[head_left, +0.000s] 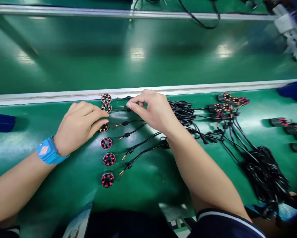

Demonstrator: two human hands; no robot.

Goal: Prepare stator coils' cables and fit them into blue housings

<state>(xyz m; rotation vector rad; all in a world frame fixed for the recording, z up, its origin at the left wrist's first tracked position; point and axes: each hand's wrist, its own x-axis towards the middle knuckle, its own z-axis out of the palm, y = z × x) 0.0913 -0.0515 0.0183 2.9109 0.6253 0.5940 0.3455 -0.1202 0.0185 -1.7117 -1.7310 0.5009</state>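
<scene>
Several small ring-shaped motor stators lie in a column on the green bench, joined by thin wires to black cables. My left hand (80, 124), with a blue wristband (49, 151), has its thumb and forefinger closed at the edge of the copper-wound stator (106, 108) second from the far end. The copper stator (104, 127) below it is partly covered by the thumb. My right hand (149, 107) pinches the black cable (129, 109) of that second stator near its collar. Nearer me lie red-wound stators (106, 143), their cables ending in yellow and red wires.
Coiled black cables (181, 110) lie beyond my right wrist. More stators (220, 107) and a large cable bundle (264, 172) are at the right. A blue holder (1, 122) stands at the left. A white ledge (51, 96) runs along the back.
</scene>
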